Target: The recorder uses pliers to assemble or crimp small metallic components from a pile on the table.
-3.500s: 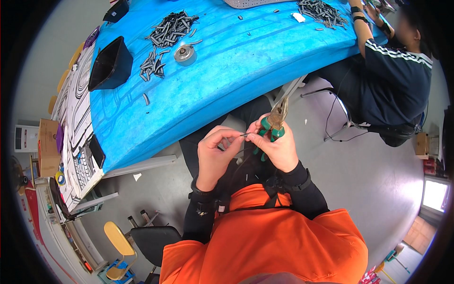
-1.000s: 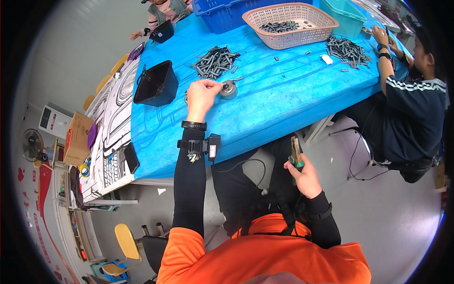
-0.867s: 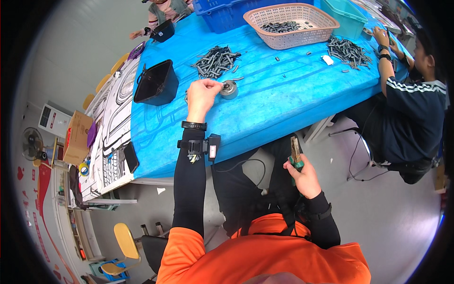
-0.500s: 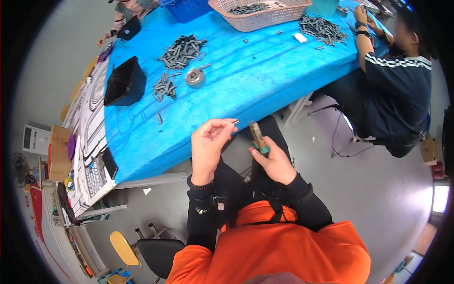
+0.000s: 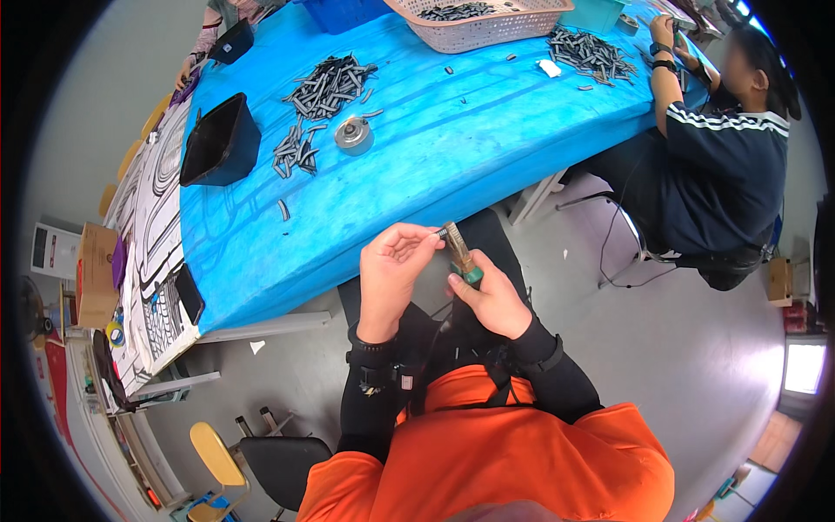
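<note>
Between the thumb and fingers of my left hand [image 5: 389, 274] is a small dark ribbed piece [image 5: 442, 234]. My right hand [image 5: 497, 300] is wrapped round the green handle of a tool with a brownish, bristly-looking head [image 5: 457, 244]; its exact kind is unclear. The piece meets or nearly meets the side of that head, just off the table's front edge. Similar dark short pieces lie in a large pile [image 5: 330, 87] and a smaller pile [image 5: 296, 150] on the blue-covered table [image 5: 391, 165]. Beside them stands a round metal can [image 5: 354, 136].
A black bin [image 5: 235, 143] stands at the table's left. Far back are a pinkish perforated basket [image 5: 483, 36] of dark pieces and a blue crate [image 5: 344, 16]. Another pile [image 5: 591, 56] lies near a seated co-worker [image 5: 722, 165] at right; another person [image 5: 209, 39] is at far left.
My left hand has brought its small piece right up to the tool's head. The tool has shifted left toward it, with its head tilted further left. The view has moved slightly.
</note>
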The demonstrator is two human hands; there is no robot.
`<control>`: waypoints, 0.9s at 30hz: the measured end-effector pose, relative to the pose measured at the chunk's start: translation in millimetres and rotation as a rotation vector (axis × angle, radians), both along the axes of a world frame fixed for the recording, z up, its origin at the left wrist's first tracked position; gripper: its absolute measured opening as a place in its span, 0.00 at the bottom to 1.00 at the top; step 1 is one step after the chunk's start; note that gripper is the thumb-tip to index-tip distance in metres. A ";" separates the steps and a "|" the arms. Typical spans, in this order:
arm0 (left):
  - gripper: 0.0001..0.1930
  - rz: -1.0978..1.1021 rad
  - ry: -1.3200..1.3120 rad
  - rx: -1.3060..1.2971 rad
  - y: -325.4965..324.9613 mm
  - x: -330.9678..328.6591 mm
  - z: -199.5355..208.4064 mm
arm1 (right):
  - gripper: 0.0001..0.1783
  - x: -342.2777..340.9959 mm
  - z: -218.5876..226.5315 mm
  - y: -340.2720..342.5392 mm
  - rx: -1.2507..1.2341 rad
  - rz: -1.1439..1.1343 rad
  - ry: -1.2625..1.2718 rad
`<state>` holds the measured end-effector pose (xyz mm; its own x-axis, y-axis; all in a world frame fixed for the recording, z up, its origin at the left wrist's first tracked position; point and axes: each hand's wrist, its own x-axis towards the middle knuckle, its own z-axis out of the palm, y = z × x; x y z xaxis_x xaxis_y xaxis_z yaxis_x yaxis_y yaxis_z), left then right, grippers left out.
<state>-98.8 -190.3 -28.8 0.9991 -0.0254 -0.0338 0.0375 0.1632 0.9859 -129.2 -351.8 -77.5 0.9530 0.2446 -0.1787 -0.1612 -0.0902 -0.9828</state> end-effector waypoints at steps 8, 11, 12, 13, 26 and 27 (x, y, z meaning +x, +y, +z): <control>0.05 -0.002 -0.032 -0.011 -7.4 4.8 2.6 | 0.13 5.2 7.6 -1.1 -0.091 -0.039 -0.013; 0.04 -0.007 -0.019 -0.023 -14.2 8.1 5.8 | 0.12 7.8 6.9 -5.3 0.008 -0.044 0.049; 0.04 -0.012 -0.027 -0.021 -16.1 10.0 6.0 | 0.11 9.2 4.8 -6.0 0.118 -0.043 0.102; 0.04 -0.021 -0.017 -0.038 -18.5 12.7 5.9 | 0.11 10.4 1.1 -8.9 0.118 -0.049 0.089; 0.20 -0.005 -0.173 -0.283 -88.3 197.4 77.2 | 0.08 -0.2 -10.8 -68.4 0.305 -0.285 0.046; 0.22 -0.047 -0.197 -0.194 -98.3 176.9 67.9 | 0.08 1.1 -14.5 -72.0 0.344 -0.336 0.081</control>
